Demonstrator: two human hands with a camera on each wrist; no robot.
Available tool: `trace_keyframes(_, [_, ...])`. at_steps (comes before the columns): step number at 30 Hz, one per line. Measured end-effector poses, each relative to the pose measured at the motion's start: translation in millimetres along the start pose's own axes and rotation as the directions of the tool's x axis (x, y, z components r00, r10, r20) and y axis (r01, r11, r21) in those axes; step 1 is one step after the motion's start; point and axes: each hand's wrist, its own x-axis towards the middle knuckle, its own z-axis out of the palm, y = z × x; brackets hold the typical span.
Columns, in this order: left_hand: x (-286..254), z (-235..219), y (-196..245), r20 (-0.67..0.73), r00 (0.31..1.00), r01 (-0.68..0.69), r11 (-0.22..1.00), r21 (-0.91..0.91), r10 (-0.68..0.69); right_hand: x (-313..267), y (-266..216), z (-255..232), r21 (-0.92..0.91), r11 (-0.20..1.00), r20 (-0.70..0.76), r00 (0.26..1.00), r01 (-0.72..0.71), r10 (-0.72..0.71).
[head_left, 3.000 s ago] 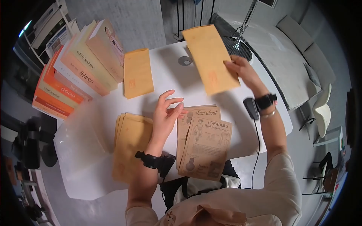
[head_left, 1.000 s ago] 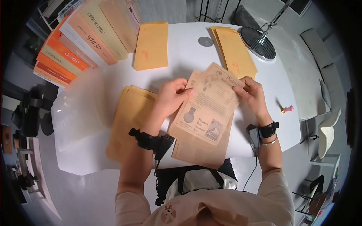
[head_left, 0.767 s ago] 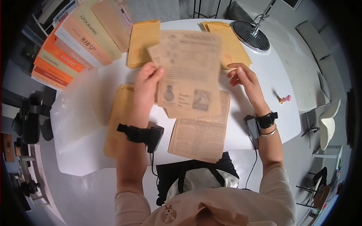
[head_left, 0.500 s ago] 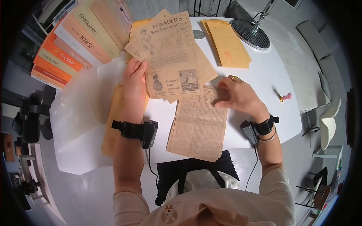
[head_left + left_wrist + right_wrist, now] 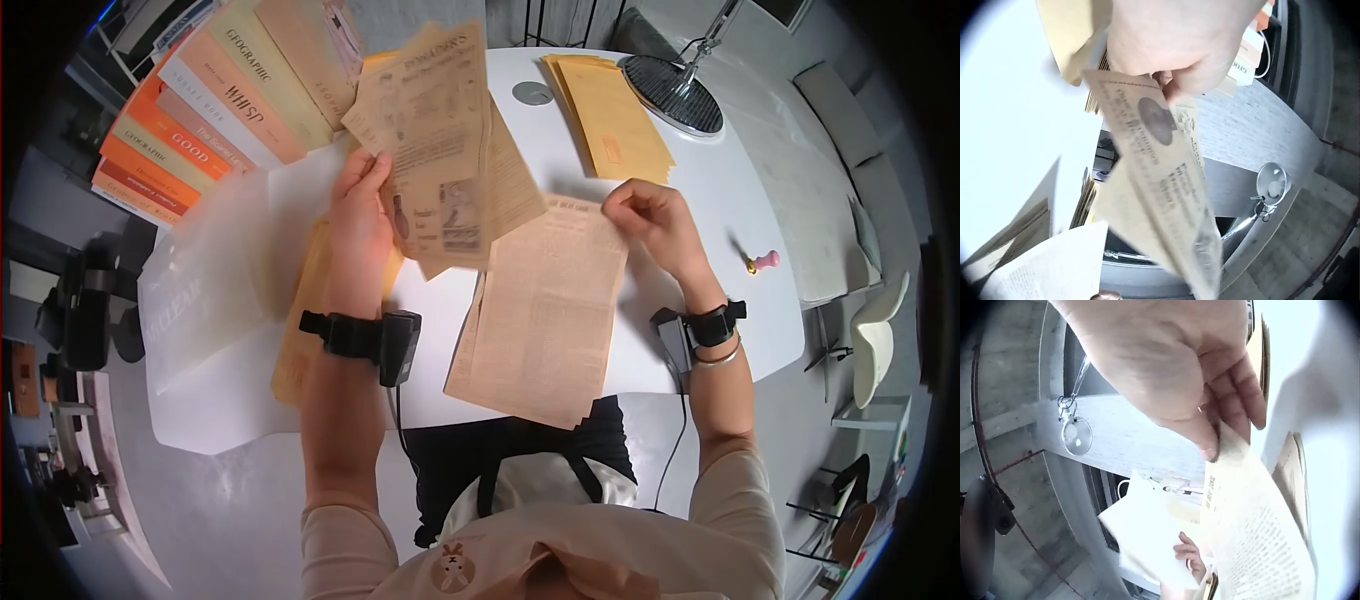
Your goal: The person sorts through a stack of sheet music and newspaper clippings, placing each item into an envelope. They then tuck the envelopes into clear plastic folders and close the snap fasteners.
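My left hand [image 5: 360, 215] holds several printed vintage paper sheets [image 5: 435, 150] fanned out above the table, pinched at their lower left edge between thumb and fingers. The front sheet carries a department store advert and is slightly blurred. My right hand [image 5: 655, 230] pinches the upper right corner of another printed sheet [image 5: 550, 300], between thumb and fingers in the right wrist view, where the sheet [image 5: 1254, 525] curves down from the fingertips. Beneath it, more brown sheets [image 5: 465, 345] lie on the table near its front edge.
Kraft envelopes [image 5: 615, 120] lie at the back right, and more [image 5: 300, 340] under my left forearm. Books [image 5: 230, 100] stand at the back left beside a translucent plastic sheet [image 5: 210, 290]. A lamp base [image 5: 675, 95] and a pink-handled stamp [image 5: 765, 262] are on the right.
My left hand has lifted the advert sheets off the pile and carried them up and left. My right hand released them, reached back, and now raises the top sheet's corner.
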Motion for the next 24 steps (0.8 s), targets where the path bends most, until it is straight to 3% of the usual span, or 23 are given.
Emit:
trace_keyframes(2, [-3.3, 4.4, 0.6, 0.034, 0.998, 0.057, 0.997, 0.053, -0.058, 5.2, 4.8, -3.8, 0.002, 1.000, -0.049, 0.999, 0.020, -0.020])
trace_keyframes(4, [-5.8, 10.8, -1.8, 0.108, 0.984, 0.125, 0.983, 0.131, -0.140, 5.0, 2.4, -4.5, 0.119, 0.993, -0.057, 0.998, -0.026, 0.033])
trace_keyframes(7, [-13.9, 25.4, -20.3, 0.230, 0.963, 0.098, 0.979, 0.177, -0.138, 4.5, 1.0, -5.9, 0.228, 0.973, -0.067, 0.997, -0.022, 0.039])
trace_keyframes(18, [-23.5, 34.8, -44.2, 0.283, 0.905, 0.250, 0.935, 0.250, -0.317, 5.7, 15.2, -1.3, 0.424, 0.905, -0.114, 0.989, -0.041, 0.098])
trace_keyframes(20, [-26.6, 38.0, -41.1, 0.266, 0.918, 0.223, 0.938, 0.266, -0.294, 6.2, 17.0, 0.1, 0.469, 0.880, -0.116, 0.982, -0.078, 0.148])
trace_keyframes(23, [-26.2, 39.0, -39.9, 0.218, 0.953, 0.152, 0.954, 0.260, -0.211, 4.7, 6.1, -0.7, 0.698, 0.694, 0.012, 0.973, -0.174, 0.231])
trace_keyframes(24, [-25.6, 39.1, -39.5, 0.198, 0.964, 0.123, 0.960, 0.253, -0.176, 4.6, 7.1, 0.0, 0.709, 0.683, 0.047, 0.978, -0.175, 0.203])
